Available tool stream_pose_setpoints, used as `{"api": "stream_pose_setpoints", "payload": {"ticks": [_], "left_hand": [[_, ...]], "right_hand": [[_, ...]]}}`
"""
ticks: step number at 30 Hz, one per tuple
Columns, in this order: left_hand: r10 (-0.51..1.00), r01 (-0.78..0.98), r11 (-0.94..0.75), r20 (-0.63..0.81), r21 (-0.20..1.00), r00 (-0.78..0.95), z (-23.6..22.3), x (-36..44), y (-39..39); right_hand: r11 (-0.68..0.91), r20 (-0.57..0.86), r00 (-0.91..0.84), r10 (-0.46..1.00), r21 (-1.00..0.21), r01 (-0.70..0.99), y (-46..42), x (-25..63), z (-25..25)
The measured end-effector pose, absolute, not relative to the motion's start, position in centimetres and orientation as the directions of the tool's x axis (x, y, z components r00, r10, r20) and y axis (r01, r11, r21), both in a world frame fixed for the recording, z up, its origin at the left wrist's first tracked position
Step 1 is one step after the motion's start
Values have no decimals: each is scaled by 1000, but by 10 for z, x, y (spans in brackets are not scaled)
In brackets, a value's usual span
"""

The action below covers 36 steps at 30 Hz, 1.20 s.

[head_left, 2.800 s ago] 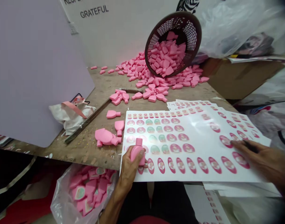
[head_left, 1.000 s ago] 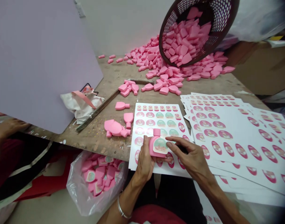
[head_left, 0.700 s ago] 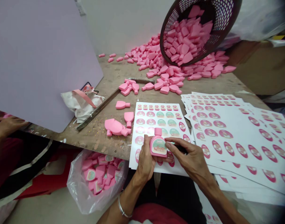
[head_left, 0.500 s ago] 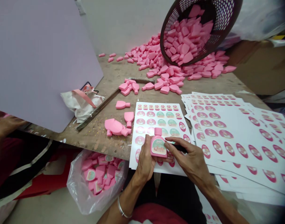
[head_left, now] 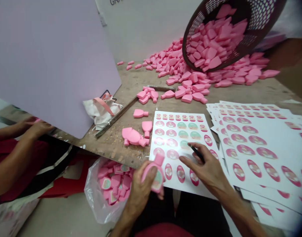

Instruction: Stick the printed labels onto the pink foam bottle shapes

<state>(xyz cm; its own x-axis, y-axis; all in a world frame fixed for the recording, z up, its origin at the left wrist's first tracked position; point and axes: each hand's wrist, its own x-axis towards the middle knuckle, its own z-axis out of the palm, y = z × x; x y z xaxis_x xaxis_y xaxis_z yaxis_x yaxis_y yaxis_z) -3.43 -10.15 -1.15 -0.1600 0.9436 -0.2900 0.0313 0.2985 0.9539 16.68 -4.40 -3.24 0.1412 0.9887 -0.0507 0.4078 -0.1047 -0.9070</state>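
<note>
My left hand (head_left: 138,189) grips a pink bottle (head_left: 159,160) in front of the table edge, its thumb across the front. A green and white label on the bottle's face is blurred and partly covered by the thumb. Between the fingers of my right hand (head_left: 210,169) is a slim black tool (head_left: 196,153), whose exact kind I cannot make out. Its tip is over the green stickers on a white sticker sheet (head_left: 177,130), which also carries pink oval and arched stickers. Left of the sheet, several unlabelled pink bottles (head_left: 133,136) lie on the table.
A tipped brown basket (head_left: 187,49) spills a heap of pink bottles (head_left: 170,62) at the back. More sticker sheets (head_left: 277,131) overlap at right. A plastic bag (head_left: 93,197) of labelled bottles hangs below the edge. Beyond a pale panel (head_left: 54,59), another person's hands (head_left: 38,126) show.
My left hand has moved down and left with the bottle, tilting it. The right hand has left the bottle and moved over the sheet with the tool. The view has shifted left.
</note>
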Motion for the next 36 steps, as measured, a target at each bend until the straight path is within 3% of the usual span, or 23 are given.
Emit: {"api": "stream_pose_setpoints", "payload": {"ticks": [2, 4, 6, 9, 12, 15, 18, 21, 23, 25, 27, 29, 32, 36], "left_hand": [[944, 381, 326, -280, 865, -172, -1, -77, -116], [948, 718, 317, -232, 619, -219, 5, -113, -123], [978, 908, 205, -39, 365, -205, 4, -134, -113], [980, 990, -90, 187, 108, 69, -11, -138, -68], [926, 936, -352, 154, 24, 345, -28, -129, -13], [886, 886, -459, 107, 72, 450, -32, -129, 23], [912, 890, -407, 144, 205, 384, -21, -128, 28], [975, 829, -197, 195, 524, 109, -6, -99, 7], [992, 627, -64, 120, 776, -48, -4, -62, -13], [996, 335, 49, -70, 941, 49, -10, -18, -31], [956, 88, 207, -221, 974, 195, -20, 21, -42], [924, -27, 301, -285, 953, 255, -28, 49, -46], [918, -86, 322, -288, 943, 273, -35, 67, -45], [929, -50, 272, -249, 961, 273, -40, 70, -42]], "right_hand": [[-104, -62, 114, 992, -904, 414, -43, 174, -32], [-94, -52, 109, 993, -897, 431, -43, 178, -32], [-60, -13, 109, 994, -895, 443, -43, 177, -30], [-18, 39, 111, 993, -883, 469, -44, 176, -26], [-27, 64, 160, 985, -859, 511, -46, 187, -22], [-71, 65, 228, 971, -836, 544, -51, 207, -22], [-94, 66, 236, 970, -789, 608, -50, 222, -29], [25, 204, 141, 969, -647, 762, -43, 232, -40], [132, 319, 33, 947, -482, 866, -38, 238, -46], [203, 384, -65, 921, -333, 921, -36, 244, -49], [250, 410, -135, 902, -242, 938, -36, 249, -49], [283, 424, -179, 888, -196, 939, -37, 252, -49], [304, 428, -204, 881, -180, 935, -39, 254, -50], [314, 421, -190, 887, -246, 917, -41, 254, -54]]}}
